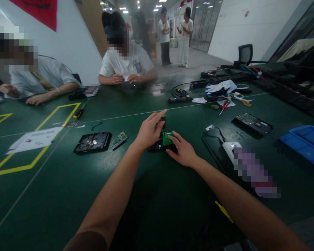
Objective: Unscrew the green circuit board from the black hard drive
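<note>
A black hard drive with a green circuit board (167, 138) lies on the green table (68, 195) in front of me. My left hand (148, 131) is closed round the dark handle of a small screwdriver (162, 121) held upright over the drive's far edge. My right hand (182, 150) rests on the drive's right side, fingers pressed down on its casing and holding it still.
Another opened hard drive (93, 142) and a loose circuit board (119, 139) lie to the left. A third drive (252, 123) and a blue tray (305, 143) lie right. Screwdrivers, cables and paper are scattered further back. People sit across the table; two stand in the corridor.
</note>
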